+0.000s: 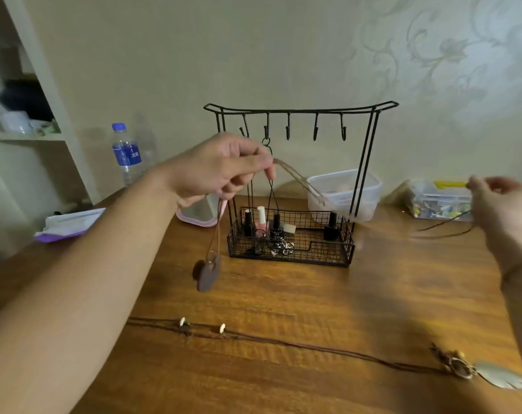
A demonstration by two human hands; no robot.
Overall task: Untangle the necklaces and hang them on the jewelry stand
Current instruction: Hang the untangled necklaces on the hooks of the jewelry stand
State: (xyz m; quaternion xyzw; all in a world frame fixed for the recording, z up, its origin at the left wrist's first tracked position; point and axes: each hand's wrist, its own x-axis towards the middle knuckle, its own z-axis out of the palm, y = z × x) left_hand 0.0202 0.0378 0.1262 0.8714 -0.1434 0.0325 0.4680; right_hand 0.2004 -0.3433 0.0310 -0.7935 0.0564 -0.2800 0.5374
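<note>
A water bottle [126, 153] stands at the table's [283, 300] far left edge, beside a white packet [70, 224]. The left hand [221, 168], raised before the black wire stand [298, 180], pinches a brown cord [298, 177] between thumb and fingers; its dark leather pendant [207, 271] dangles below, clear of the table. One black necklace [271, 186] already hangs from the stand's second hook into the basket of polish bottles [261, 222]. A second cord necklace [283, 343] with pale beads lies stretched across the near tabletop. At far right, the blurred right hand [498, 204] appears to pinch the cord's other end; that grip cannot be told for certain.
</note>
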